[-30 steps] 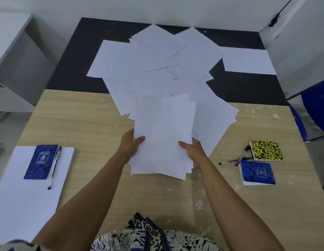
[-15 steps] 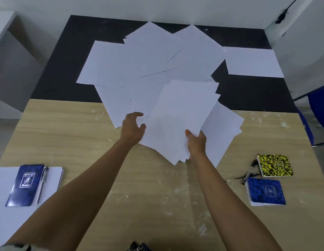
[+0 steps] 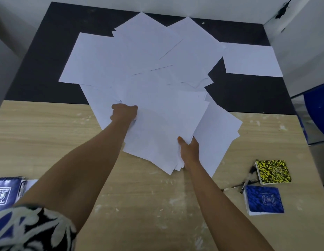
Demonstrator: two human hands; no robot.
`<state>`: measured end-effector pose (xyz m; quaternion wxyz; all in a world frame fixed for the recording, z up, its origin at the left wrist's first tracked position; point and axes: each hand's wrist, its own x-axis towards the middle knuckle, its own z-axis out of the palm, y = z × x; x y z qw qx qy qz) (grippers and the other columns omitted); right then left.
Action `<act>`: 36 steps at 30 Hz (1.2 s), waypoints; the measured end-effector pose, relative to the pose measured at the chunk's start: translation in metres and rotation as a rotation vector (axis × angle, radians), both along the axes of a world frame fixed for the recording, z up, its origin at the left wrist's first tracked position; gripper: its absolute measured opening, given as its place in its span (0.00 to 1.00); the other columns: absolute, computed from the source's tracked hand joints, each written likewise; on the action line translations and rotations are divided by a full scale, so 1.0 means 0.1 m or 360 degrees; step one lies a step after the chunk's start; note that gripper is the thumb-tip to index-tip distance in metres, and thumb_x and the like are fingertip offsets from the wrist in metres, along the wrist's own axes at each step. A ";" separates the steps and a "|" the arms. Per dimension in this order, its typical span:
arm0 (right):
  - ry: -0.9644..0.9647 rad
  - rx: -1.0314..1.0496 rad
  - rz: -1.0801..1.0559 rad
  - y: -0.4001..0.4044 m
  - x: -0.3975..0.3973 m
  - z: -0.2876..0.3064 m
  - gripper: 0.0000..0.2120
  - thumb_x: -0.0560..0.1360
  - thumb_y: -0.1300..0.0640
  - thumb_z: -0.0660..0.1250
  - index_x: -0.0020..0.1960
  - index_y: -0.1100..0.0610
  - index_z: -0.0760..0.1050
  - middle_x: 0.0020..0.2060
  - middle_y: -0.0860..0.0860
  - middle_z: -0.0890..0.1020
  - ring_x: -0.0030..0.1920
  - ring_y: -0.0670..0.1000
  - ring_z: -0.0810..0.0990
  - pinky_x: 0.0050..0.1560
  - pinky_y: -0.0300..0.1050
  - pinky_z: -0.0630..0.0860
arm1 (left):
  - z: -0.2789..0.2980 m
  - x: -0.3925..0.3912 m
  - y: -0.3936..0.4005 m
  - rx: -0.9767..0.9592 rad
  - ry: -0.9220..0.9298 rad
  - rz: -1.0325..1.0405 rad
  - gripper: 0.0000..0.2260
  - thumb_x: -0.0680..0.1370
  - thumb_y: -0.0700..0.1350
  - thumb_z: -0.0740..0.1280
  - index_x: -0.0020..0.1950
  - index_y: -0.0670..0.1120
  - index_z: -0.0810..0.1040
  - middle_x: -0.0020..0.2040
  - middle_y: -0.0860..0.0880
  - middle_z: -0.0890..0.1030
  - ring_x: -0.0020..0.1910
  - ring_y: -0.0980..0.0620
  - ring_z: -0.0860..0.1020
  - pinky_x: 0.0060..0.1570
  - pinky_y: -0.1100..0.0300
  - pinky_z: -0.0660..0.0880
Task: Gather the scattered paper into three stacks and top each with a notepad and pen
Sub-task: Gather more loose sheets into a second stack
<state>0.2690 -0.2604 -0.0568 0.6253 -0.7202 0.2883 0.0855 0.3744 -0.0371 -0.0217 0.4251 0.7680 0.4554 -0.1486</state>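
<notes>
A loose bundle of white paper [image 3: 163, 131], its sheets fanned and uneven at the edges, is held over the near part of the scattered sheets [image 3: 132, 57], which spread in an overlapping heap across the black mat [image 3: 40, 69] and onto the wooden table [image 3: 49, 134]. The right hand [image 3: 189, 151] pinches the bundle's near right edge, thumb on top. The left hand [image 3: 124, 113] has its fingers curled at the bundle's left edge, gripping paper there; whether that is the bundle or a loose sheet beneath cannot be told.

One separate sheet [image 3: 251, 59] lies right of the heap on the mat. Right of the bundle, on the table, sit a yellow notepad [image 3: 273, 172] and a blue notepad [image 3: 264, 201] with pens [image 3: 248, 180] beside them, blurred. Far left of the bundle, a second blue notepad [image 3: 4, 192] with a pen [image 3: 21, 189] is cut off by the frame edge and partly hidden by a patterned sleeve [image 3: 31, 227].

Compared with half a second ago, the left hand has closed onto the paper's edge, and the bundle has shifted slightly leftward.
</notes>
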 end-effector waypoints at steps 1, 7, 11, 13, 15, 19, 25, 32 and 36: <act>-0.0004 0.0000 0.0001 -0.01 0.00 0.00 0.14 0.77 0.59 0.66 0.63 0.54 0.74 0.54 0.47 0.79 0.58 0.51 0.77 0.62 0.46 0.72 | -0.08 0.04 0.06 -0.0016 0.0019 -0.0029 0.30 0.63 0.52 0.71 0.61 0.40 0.71 0.59 0.42 0.78 0.57 0.41 0.77 0.61 0.46 0.73; -0.0044 -0.0066 0.0041 0.01 -0.02 -0.02 0.17 0.77 0.57 0.67 0.65 0.56 0.74 0.58 0.50 0.80 0.59 0.52 0.78 0.65 0.52 0.73 | -0.02 -0.13 0.06 -0.0059 -0.0193 -0.0177 0.06 0.74 0.43 0.69 0.45 0.41 0.76 0.46 0.44 0.78 0.53 0.43 0.78 0.51 0.56 0.73; -0.0066 -0.0084 0.0037 0.02 -0.03 0.04 0.17 0.77 0.59 0.66 0.65 0.58 0.73 0.59 0.52 0.80 0.60 0.53 0.77 0.65 0.53 0.72 | 0.04 -0.25 0.12 0.0025 -0.0365 -0.0381 0.06 0.77 0.42 0.65 0.41 0.42 0.72 0.43 0.44 0.77 0.48 0.41 0.76 0.47 0.56 0.70; -0.0069 -0.0078 0.0033 0.01 -0.05 0.06 0.17 0.77 0.60 0.66 0.66 0.58 0.73 0.59 0.52 0.80 0.60 0.53 0.77 0.66 0.52 0.72 | 0.06 -0.28 0.15 0.0070 -0.0423 -0.0370 0.14 0.77 0.41 0.65 0.35 0.48 0.64 0.35 0.50 0.69 0.44 0.45 0.71 0.44 0.59 0.65; -0.0085 -0.0096 0.0027 0.00 -0.09 0.09 0.17 0.77 0.60 0.66 0.66 0.58 0.73 0.59 0.52 0.80 0.60 0.53 0.77 0.65 0.52 0.72 | 0.11 -0.33 0.21 0.0110 -0.0480 -0.0334 0.19 0.78 0.40 0.64 0.33 0.52 0.58 0.34 0.53 0.63 0.44 0.49 0.67 0.46 0.60 0.63; -0.0107 -0.0121 0.0010 -0.02 -0.25 0.20 0.15 0.77 0.61 0.65 0.64 0.58 0.73 0.55 0.49 0.78 0.58 0.52 0.76 0.60 0.45 0.71 | 0.21 -0.49 0.34 0.0145 -0.0503 -0.0301 0.18 0.77 0.40 0.65 0.33 0.51 0.60 0.35 0.50 0.67 0.43 0.47 0.68 0.45 0.59 0.65; -0.0081 -0.0118 0.0016 -0.06 -0.55 0.34 0.17 0.77 0.60 0.65 0.65 0.56 0.72 0.54 0.48 0.77 0.57 0.50 0.75 0.60 0.44 0.69 | 0.36 -0.85 0.50 0.0089 -0.0566 -0.0185 0.08 0.74 0.36 0.65 0.52 0.42 0.79 0.46 0.44 0.77 0.45 0.45 0.75 0.47 0.55 0.71; 0.0021 -0.0189 0.0119 -0.12 -0.94 0.38 0.16 0.77 0.60 0.64 0.65 0.58 0.73 0.57 0.53 0.80 0.59 0.55 0.77 0.58 0.44 0.71 | 0.35 -1.43 0.51 0.0099 -0.0331 -0.0211 0.09 0.75 0.33 0.59 0.35 0.42 0.65 0.33 0.47 0.67 0.39 0.45 0.69 0.38 0.56 0.65; 0.0161 -0.0247 0.0221 -0.20 -1.07 0.38 0.16 0.77 0.61 0.64 0.64 0.57 0.73 0.58 0.54 0.80 0.58 0.57 0.77 0.56 0.45 0.72 | 0.35 -1.68 0.53 0.0031 -0.0312 -0.0175 0.12 0.75 0.33 0.58 0.33 0.43 0.62 0.34 0.45 0.67 0.43 0.44 0.70 0.42 0.55 0.64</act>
